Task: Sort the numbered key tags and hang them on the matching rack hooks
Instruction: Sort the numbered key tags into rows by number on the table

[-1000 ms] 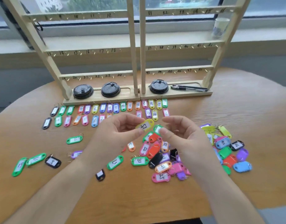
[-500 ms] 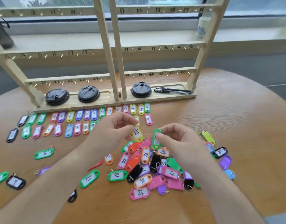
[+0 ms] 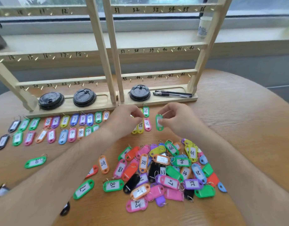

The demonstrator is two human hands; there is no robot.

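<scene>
Entry: two tags in hand, below the rack [image 3: 100, 46].
I log my left hand [image 3: 124, 123] pinching the top of yellow tag 15 [image 3: 140, 128], set at the second row beside pink 16 [image 3: 147, 124]. My right hand [image 3: 178, 119] pinches a green tag [image 3: 159, 123] upright just right of those, number unreadable. The unsorted pile [image 3: 165, 170] lies nearer me on the table [image 3: 238, 128].

Left hand [image 3: 122, 123], right hand [image 3: 179, 121] and forearms [image 3: 78, 162] all bare.

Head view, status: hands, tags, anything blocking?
Left hand pinches yellow tag 15. Right hand pinches green tag. Visible rack hooks bare. Nothing blocking.
</scene>
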